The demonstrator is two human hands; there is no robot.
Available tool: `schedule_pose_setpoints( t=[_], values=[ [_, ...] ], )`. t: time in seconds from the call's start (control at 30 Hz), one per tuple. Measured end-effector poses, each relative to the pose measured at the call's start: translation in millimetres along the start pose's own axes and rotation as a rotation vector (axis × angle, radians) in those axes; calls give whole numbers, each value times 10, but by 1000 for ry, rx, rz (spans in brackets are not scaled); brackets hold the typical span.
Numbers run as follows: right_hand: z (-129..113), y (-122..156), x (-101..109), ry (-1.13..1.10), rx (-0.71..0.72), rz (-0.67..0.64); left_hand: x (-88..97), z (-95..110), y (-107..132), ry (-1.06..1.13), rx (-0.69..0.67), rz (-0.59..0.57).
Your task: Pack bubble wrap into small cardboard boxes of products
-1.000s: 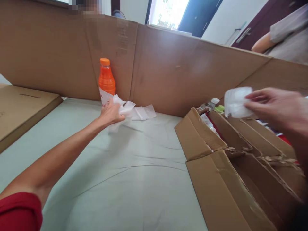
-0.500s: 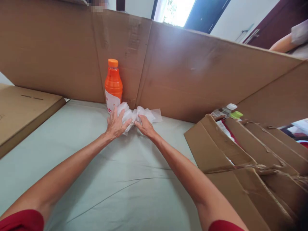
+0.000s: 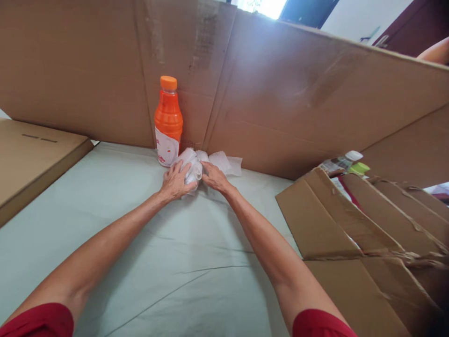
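A crumpled bundle of white, see-through bubble wrap (image 3: 192, 171) lies on the pale green cloth, near the upright cardboard wall. My left hand (image 3: 176, 180) is curled round its left side, with the fingers over the top. From the right, my right hand (image 3: 213, 177) grips the same bundle, and its fingertips are partly hidden by the folds. A flat end of the wrap sticks out past my right hand. Just behind my left hand stands an orange bottle (image 3: 169, 117) with an orange cap and a white label, upright and close to the wall.
The cardboard wall (image 3: 280, 93) runs across the back. A flat cardboard box (image 3: 38, 164) lies at the left. On the right is a divided cardboard box (image 3: 312, 220) holding bottles, one with a white cap (image 3: 354, 155), one with a green cap (image 3: 359, 168). Another person's arm (image 3: 437, 52) shows beyond the wall.
My hands have gathered the bubble wrap into a tighter bundle, and a rolled end now shows between them. The view has tilted down slightly. The orange bottle still stands by the wall.
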State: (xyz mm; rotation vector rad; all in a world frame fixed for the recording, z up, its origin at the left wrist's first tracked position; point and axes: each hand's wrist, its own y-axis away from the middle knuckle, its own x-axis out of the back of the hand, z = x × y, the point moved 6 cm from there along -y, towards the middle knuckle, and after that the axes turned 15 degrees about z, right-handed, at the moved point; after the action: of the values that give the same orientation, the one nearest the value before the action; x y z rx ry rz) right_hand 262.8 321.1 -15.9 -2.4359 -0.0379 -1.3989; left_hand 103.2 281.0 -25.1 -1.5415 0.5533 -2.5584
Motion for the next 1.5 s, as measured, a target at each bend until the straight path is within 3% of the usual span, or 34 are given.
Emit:
schedule_pose_setpoints(
  t=[0.1, 0.2, 0.33, 0.43, 0.5, 0.63, 0.73, 0.83, 0.9, 0.97, 1.17, 1.27, 1.37, 1.5],
  values=[
    [-63, -15, 42, -1, 5, -21, 8, -20, 28, -3, -6, 15],
    [-115, 28, 235, 20, -20, 19, 74, 9, 40, -5, -7, 57],
    [-235, 399, 602, 55, -96, 131, 267, 38, 99, 16, -9, 94],
    [-397, 1067, 881, 82, -130, 202, 474, 29, 293, 70, -25, 143],
    [-564, 1651, 1119, 139, -72, 256, 610, 5, 506, 107, -56, 173],
    [-828, 2853, 1902, 469, -2, 473, 781, -105, 1089, 123, -108, 64],
    [-733, 3520, 2597, 840, -213, 567, 918, -146, 1589, 160, -88, -16],
    [-441, 3836, 2956, 1053, -500, 330, 1028, -58, 1986, 248, -43, -78],
    [-327, 3931, 2988, 1083, -588, 144, 1094, 44, 2160, 315, -10, -102],
    [-373, 3984, 2939, 1061, -532, 80, 1174, 138, 2286, 363, 16, -113],
    [-1175, 4088, 2648, 696, 61, 276, 1499, 175, 2612, 403, 6, -121],
    [-1615, 3904, 2382, 510, 256, 286, 1663, 100, 2742, 398, -20, -65],
    [-2009, 3549, 2045, 390, 440, 268, 1777, -19, 2838, 400, 38, 0],
    [-2259, 3267, 1848, 152, 610, 336, 1838, -239, 2954, 446, 183, 55]
  ],
)
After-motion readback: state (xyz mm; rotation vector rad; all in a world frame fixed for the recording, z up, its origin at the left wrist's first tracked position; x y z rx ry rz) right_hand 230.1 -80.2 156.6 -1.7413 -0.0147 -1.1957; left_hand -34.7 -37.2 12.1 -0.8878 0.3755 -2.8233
